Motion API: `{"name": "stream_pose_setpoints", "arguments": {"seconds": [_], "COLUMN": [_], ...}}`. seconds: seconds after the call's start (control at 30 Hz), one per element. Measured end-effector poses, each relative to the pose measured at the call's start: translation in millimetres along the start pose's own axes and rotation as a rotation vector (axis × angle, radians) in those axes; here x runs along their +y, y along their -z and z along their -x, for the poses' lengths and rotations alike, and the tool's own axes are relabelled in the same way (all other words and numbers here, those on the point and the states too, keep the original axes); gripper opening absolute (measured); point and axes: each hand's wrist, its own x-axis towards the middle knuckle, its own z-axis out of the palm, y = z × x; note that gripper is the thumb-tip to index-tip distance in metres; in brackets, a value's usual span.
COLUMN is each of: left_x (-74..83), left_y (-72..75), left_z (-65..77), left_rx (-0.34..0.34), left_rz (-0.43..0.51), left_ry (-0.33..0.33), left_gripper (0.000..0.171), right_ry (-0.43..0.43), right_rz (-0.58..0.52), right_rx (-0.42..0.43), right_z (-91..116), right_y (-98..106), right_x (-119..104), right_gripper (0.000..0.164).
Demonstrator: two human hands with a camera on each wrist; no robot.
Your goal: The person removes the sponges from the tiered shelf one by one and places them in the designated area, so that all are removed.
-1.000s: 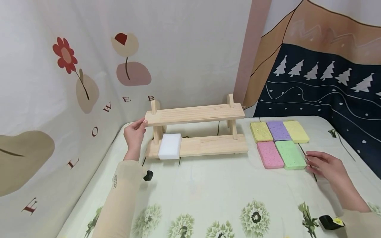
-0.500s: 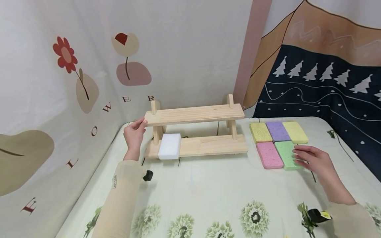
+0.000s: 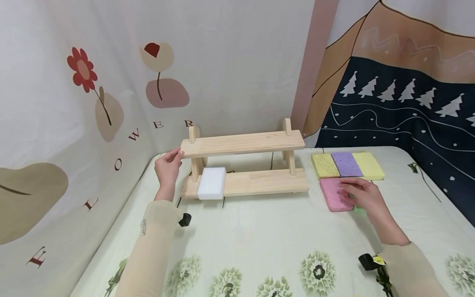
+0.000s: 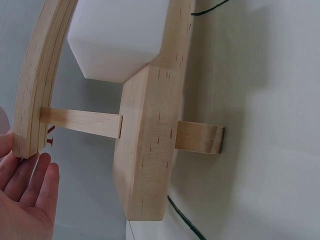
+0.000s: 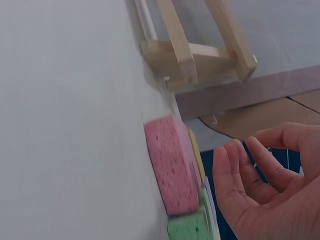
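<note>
My left hand pinches the left end of the upper board of a two-tier wooden shelf, thumb on top and fingers below, as the left wrist view also shows. A white sponge block lies on the lower board near its left end, its front reaching past the edge. My right hand hovers over the pink sponge with nothing between its loosely bent fingers. Most of the green sponge is hidden by that hand in the head view; the right wrist view shows part of the green sponge beside the pink one.
Behind the pink sponge lie a mustard-yellow sponge, a purple sponge and a pale yellow sponge in a row. A printed curtain hangs close behind the shelf. The table has a flower-printed cloth.
My right hand has moved left from beside the green sponge, across it, to over the pink sponge. My left hand stays on the shelf, and the sponges have not moved.
</note>
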Motion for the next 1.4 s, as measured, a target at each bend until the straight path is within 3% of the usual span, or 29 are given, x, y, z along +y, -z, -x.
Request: {"name": "stream_pose_setpoints", "arguments": {"seconds": [0.17, 0.3, 0.5, 0.93, 1.4], "left_x": [0.5, 0.8, 0.3, 0.0, 2.4], "left_y": [0.2, -0.4, -0.9, -1.3, 0.1], "left_z": [1.0, 0.5, -0.1, -0.7, 2.3], "left_rx": [0.000, -0.003, 0.002, 0.003, 0.000], "left_rz": [0.001, -0.006, -0.003, 0.008, 0.004], "left_ry": [0.004, 0.004, -0.005, -0.009, -0.007], "left_gripper": [0.036, 0.036, 0.035, 0.036, 0.037], "right_ry": [-0.014, -0.016, 0.055, 0.040, 0.099], "right_rz": [0.047, 0.071, 0.011, -0.065, -0.128], "right_rx": [-0.012, -0.033, -0.086, -0.152, -0.320], "right_z": [-6, -11, -17, -23, -14], "right_y": [-20, -37, -63, -125, -205], "right_x": [-5, -10, -14, -33, -40], "right_gripper": [0.045, 0.050, 0.046, 0.041, 0.035]}}
